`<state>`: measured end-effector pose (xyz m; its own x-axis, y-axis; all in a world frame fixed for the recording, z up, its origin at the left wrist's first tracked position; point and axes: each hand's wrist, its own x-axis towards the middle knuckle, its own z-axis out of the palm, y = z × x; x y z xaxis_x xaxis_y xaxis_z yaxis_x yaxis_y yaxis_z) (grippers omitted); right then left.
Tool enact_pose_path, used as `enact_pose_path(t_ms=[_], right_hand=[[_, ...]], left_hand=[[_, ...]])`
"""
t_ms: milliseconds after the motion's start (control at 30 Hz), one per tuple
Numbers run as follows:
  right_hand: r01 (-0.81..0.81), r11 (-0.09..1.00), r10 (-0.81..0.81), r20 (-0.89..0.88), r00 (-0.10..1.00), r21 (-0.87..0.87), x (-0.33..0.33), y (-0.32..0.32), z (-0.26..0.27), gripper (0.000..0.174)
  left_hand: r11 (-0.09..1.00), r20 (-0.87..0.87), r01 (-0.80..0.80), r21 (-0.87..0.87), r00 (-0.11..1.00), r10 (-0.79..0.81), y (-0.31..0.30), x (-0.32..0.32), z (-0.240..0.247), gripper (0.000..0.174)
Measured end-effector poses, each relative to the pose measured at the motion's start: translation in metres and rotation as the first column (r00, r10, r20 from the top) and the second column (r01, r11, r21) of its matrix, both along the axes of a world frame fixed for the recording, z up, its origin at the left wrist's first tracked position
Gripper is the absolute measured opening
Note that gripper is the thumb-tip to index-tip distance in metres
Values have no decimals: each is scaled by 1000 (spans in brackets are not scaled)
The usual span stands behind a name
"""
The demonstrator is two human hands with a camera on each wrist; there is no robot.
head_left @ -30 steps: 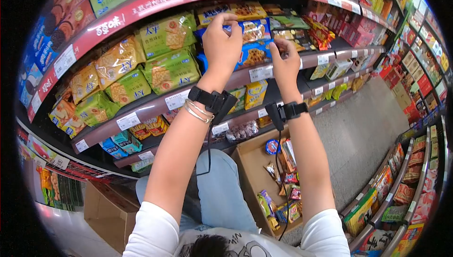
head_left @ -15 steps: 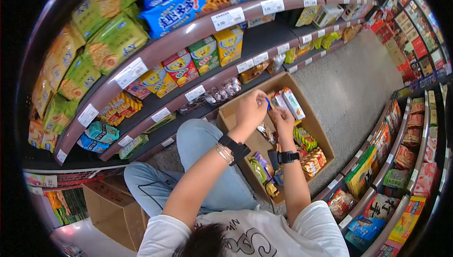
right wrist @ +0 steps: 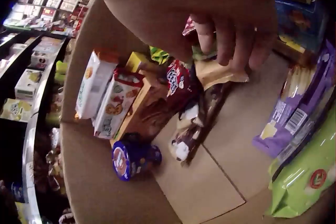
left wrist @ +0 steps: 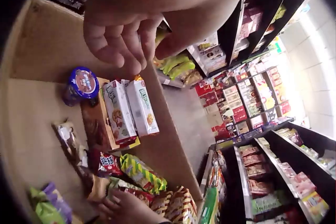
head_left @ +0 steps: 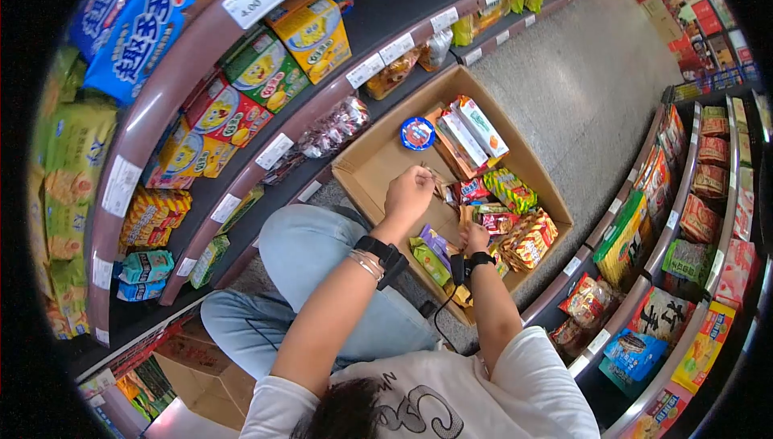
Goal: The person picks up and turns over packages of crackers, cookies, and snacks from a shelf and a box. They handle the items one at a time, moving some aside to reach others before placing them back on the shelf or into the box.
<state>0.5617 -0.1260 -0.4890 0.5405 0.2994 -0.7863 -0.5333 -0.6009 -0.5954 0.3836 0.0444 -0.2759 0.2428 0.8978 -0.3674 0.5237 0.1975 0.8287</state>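
Over the inside of the cardboard box [head_left: 364,167] hangs my left hand [head_left: 409,195], fingers loosely bent and holding nothing; the left wrist view shows that hand [left wrist: 142,19] above the blue-lidded cup [left wrist: 81,85] and two white boxes [left wrist: 137,108]. My right hand [head_left: 475,238] is low in the box among the snacks. Its fingers pinch the tan end of a long packet [head_left: 465,215]; in the right wrist view this hand [right wrist: 210,19] covers part of that tan end [right wrist: 220,74], and its thumb is hidden. Brown-and-white wrapping [right wrist: 191,121] lies just beyond.
Green and purple packets [head_left: 435,247], a yellow-green packet [head_left: 511,189] and striped packets [head_left: 531,238] lie in the box. Stocked shelves [head_left: 294,137] run along the left, more racks [head_left: 636,310] along the right. Grey floor [head_left: 555,60] lies beyond; another carton [head_left: 205,374] stands lower left.
Both hands came down from the upper shelf into the box. Together at a small blue item half a second ago, they have since moved apart, the right one lower. The view has turned towards the box.
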Motion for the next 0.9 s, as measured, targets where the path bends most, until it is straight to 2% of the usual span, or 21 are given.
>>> enact_pose_path(t_ms=[33,67,133,233,300,367,467,567,667,700,733,767,867,900], right_hand=[[-44,992,46,14,999,-115,7,-4,-7,30],[30,993,-39,-78,996,-117,13,-11,-13,44],[222,960,-247,-142,959,-170,12,-12,-16,61],[251,953,-287,-234,929,-169,19,-14,-37,73],[198,964,-243,-283,928,-177,23,-12,-38,78],[134,985,-168,-455,874,-106,36,-18,-58,81],[207,975,-222,-272,936,-84,29,-16,-54,65],[382,921,-390,-223,893,-80,42,-11,-47,56],[427,902,-353,-452,819,69,79,-23,-93,47],[326,934,-272,-303,913,143,91,-34,-130,42],[332,933,-279,-309,909,135,92,-36,-131,41],[338,932,-286,-313,906,128,93,-36,-128,40],[347,937,-311,-337,889,49,69,-18,-46,38],[364,931,-335,-350,875,19,67,-18,-42,38]], left_hand=[[1000,-7,16,-5,1000,-16,-1,2,-2,17],[999,-14,31,-8,999,-31,-1,4,-4,18],[999,2,44,-25,999,-44,-2,9,-8,18],[997,-8,69,-18,998,-70,-4,14,-9,19],[996,-12,87,-17,996,-87,-5,17,-9,20],[995,-6,98,-32,995,-98,-5,18,-10,20],[992,-25,125,-11,992,-125,-6,17,-11,21],[992,-40,123,-37,991,-124,-6,15,-5,22],[990,-65,133,-39,989,-136,-6,13,1,22],[991,-60,133,-34,989,-135,-6,13,0,21],[991,-55,133,-30,989,-135,-6,11,-2,21],[991,-48,134,-26,990,-135,-6,10,-4,20],[994,-56,113,-8,992,-113,-6,9,-17,20],[993,-60,115,-7,992,-115,-6,9,-18,19]])
